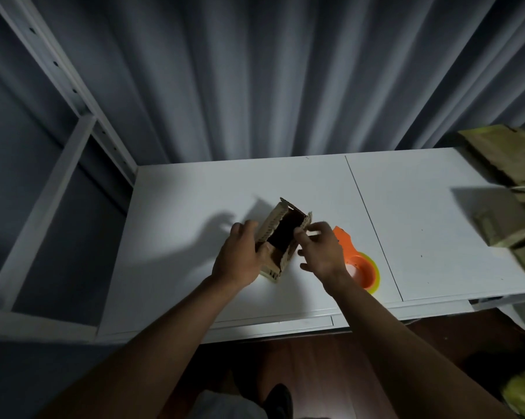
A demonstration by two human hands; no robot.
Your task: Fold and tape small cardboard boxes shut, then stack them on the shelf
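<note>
The left hand (240,255) grips the open cardboard box (281,240) on the white table (194,207). The right hand (321,252) pinches its right flap.

Small cardboard box (281,237): pale tan outside, corrugated edges showing as fine light-and-dark ribbing; inside reads near black in shadow.

Tape dispenser (356,261): bright orange body, with a yellow-green roll at its near rim.

Table (421,225): plain white, one thin dark seam line running front to back; grey shadows on it.

Curtain (255,80): blue-grey, vertical folds giving lighter and darker stripes.

Shelf frame (58,164): white, with a row of small dark holes along the upright.

Flat cardboard stack (509,189): dull olive-tan.

Floor (315,358): dark reddish-brown wood.
</note>
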